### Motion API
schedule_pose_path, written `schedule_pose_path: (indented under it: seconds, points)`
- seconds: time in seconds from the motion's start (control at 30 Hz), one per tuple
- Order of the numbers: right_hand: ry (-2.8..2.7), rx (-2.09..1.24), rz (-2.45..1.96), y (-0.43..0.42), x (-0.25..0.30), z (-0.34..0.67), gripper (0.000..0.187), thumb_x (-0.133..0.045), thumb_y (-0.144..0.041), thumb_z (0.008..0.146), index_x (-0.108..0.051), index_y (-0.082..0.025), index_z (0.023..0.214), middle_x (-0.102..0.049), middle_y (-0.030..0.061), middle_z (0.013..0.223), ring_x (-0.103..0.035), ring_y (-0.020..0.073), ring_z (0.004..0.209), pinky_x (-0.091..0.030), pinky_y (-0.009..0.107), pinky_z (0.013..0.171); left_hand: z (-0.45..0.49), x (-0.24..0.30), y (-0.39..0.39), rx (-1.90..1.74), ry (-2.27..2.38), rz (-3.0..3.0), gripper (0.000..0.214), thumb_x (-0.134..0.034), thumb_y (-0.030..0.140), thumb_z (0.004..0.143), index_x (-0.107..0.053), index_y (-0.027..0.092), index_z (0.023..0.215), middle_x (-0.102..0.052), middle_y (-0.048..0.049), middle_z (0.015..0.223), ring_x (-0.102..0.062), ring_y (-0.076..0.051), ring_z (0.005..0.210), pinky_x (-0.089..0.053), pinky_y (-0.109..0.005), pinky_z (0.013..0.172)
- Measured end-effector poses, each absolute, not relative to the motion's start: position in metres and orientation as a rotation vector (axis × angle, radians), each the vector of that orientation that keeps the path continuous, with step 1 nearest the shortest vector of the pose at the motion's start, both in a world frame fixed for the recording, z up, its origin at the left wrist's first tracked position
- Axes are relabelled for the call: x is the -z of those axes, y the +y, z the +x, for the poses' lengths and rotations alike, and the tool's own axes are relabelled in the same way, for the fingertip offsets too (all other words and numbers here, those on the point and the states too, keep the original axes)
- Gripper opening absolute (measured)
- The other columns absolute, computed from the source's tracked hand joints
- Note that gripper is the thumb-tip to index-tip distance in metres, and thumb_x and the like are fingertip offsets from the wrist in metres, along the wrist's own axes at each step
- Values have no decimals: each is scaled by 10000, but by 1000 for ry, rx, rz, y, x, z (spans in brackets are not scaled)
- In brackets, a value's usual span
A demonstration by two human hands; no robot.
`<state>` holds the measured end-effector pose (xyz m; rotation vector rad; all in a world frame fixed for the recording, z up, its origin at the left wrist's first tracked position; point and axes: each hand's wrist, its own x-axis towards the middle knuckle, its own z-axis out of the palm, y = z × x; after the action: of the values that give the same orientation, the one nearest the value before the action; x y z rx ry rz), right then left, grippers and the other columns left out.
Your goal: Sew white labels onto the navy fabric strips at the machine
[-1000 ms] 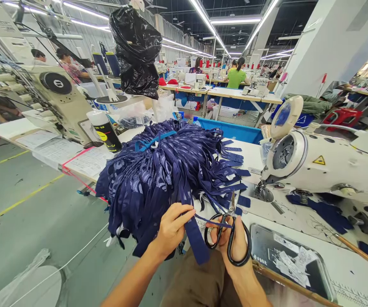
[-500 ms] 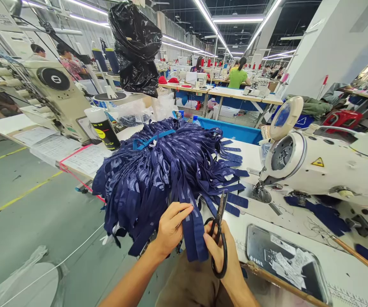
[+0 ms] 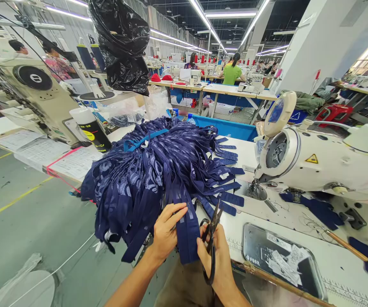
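Note:
A large bundle of navy fabric straps (image 3: 133,183), tied with a blue band (image 3: 145,140), is heaped on the sewing table. My left hand (image 3: 167,232) is closed on the side of one navy strap (image 3: 188,238), fingers lying across its front. That strap hangs down toward my lap, its end flat and facing me. Black-handled scissors (image 3: 212,238) are held in my right hand (image 3: 217,256), blades pointing up and a little apart. The right thumb and fingertips meet the strap's right edge. Other strap ends (image 3: 230,198) fan out just beyond the scissors.
At right stands a white sewing machine (image 3: 318,157). In front of it lies a dark tray (image 3: 251,238) with white labels (image 3: 288,264); a wooden-handled tool (image 3: 346,245) is farther right. A black spray can (image 3: 91,132) and paper sheets (image 3: 43,149) sit at left. A blue bin (image 3: 225,127) is behind the bundle.
The held strap end now lies flatter and broader, where two overlapping bands showed before. The right hand and scissors have shifted slightly. The whole view has moved a little.

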<state>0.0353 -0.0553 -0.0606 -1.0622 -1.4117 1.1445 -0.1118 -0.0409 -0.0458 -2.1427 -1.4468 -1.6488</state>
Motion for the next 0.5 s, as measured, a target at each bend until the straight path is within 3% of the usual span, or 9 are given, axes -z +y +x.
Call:
schedule_pose_path:
  seconds: [0.33, 0.5]
  points:
    - [-1438, -1077, -1085, -57, 53, 36, 162, -472, -216, 778, -424, -207, 933, -564, 22, 809, -579, 126, 738, -470, 230, 671, -108, 45, -40, 1598, -1473, -2194, 295, -539, 171, 772, -560, 227, 1060, -600, -97, 1028, -551, -186, 926, -471, -347, 770]
    - [-1691, -721, -1250, -58, 57, 36, 190, -505, -325, 788, -529, -174, 901, -619, 41, 774, -594, 146, 684, -487, 219, 546, -110, 27, -43, 1456, -1344, -2214, 168, -535, 160, 764, -611, 197, 909, -650, -90, 899, -567, -169, 785, -469, -312, 668]
